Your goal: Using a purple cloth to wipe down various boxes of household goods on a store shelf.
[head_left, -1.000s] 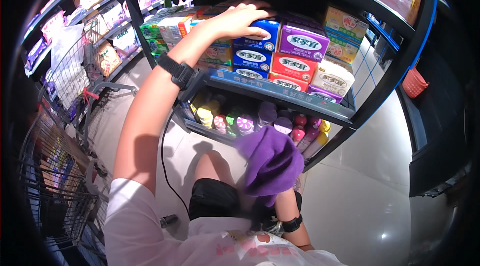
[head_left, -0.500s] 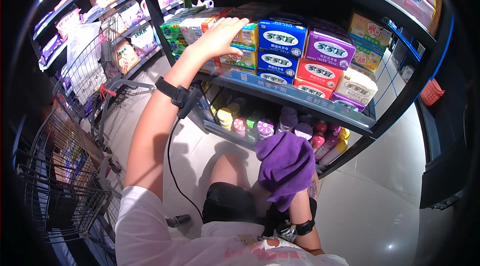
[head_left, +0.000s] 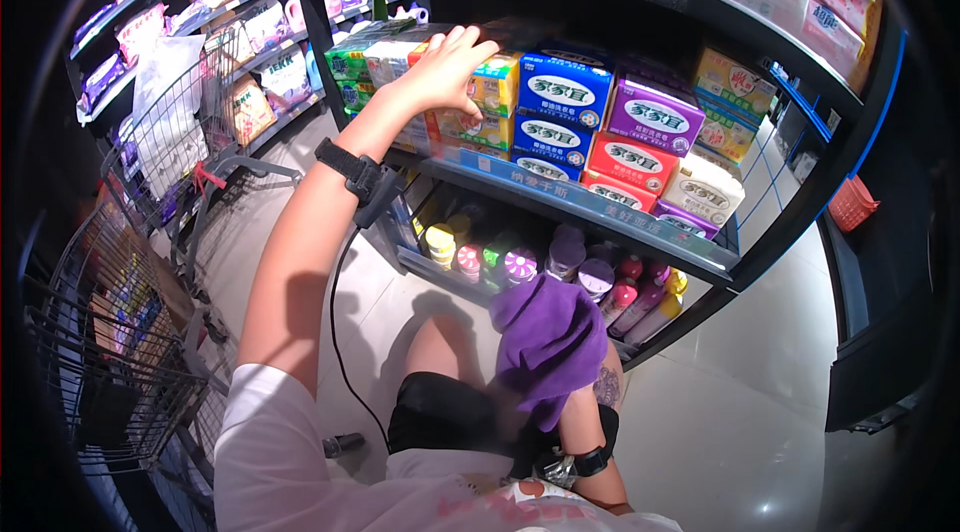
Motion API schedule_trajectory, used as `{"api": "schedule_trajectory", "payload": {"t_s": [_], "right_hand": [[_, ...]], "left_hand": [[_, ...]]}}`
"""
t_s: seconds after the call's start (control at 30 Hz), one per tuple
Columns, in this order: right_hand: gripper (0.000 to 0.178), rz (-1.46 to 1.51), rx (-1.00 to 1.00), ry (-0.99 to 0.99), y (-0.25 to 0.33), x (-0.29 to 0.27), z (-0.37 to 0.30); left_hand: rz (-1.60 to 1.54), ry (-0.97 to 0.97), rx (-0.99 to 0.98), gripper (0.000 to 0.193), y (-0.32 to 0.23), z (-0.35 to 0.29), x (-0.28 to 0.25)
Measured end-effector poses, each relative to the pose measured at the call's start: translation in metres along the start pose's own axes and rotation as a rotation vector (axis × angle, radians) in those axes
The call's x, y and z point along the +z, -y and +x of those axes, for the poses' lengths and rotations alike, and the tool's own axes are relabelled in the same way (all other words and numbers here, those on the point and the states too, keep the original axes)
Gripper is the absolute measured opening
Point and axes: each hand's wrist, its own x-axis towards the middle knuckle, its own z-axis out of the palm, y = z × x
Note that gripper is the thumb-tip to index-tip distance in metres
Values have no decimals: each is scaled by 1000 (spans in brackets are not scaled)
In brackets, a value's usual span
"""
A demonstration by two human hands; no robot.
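My left hand reaches over a row of boxed soap packs on the shelf, its fingers stretched across the top edge and its thumb apart in front. Under it are orange-and-yellow soap packs, partly covered by the hand. Blue soap packs stand just to the right. A purple cloth drapes over my right hand, low in front of the shelf; it holds the cloth, whose folds hide the fingers.
Purple and red soap packs stand farther right. Capped bottles fill the lower shelf. Wire shopping carts are at left, and a black cable hangs beside my left arm. A red basket is at right.
The purple cloth and my right hand have shifted slightly left and down. My left hand stays at the same packs, its fingers a little more bent. The view has tilted slightly.
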Motion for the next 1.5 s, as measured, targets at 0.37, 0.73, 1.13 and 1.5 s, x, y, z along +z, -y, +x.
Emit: {"api": "schedule_trajectory", "payload": {"t_s": [0.37, 0.73, 1.13, 1.5], "right_hand": [[6, -236, -64, 226, 21, -33, 17], [45, 286, 332, 249, -16, -16, 39], [42, 875, 404, -116, -3, 25, -15], [40, 1071, 446, -205, 1, 12, -20]], "left_hand": [[-317, -526, -33, 70, -5, -22, -6], [-883, -806, -281, 89, -150, -109, -4], [-333, -822, -191, 36, -190, -150, 29], [-593, -760, -79, 42, -200, -155, 33]]}}
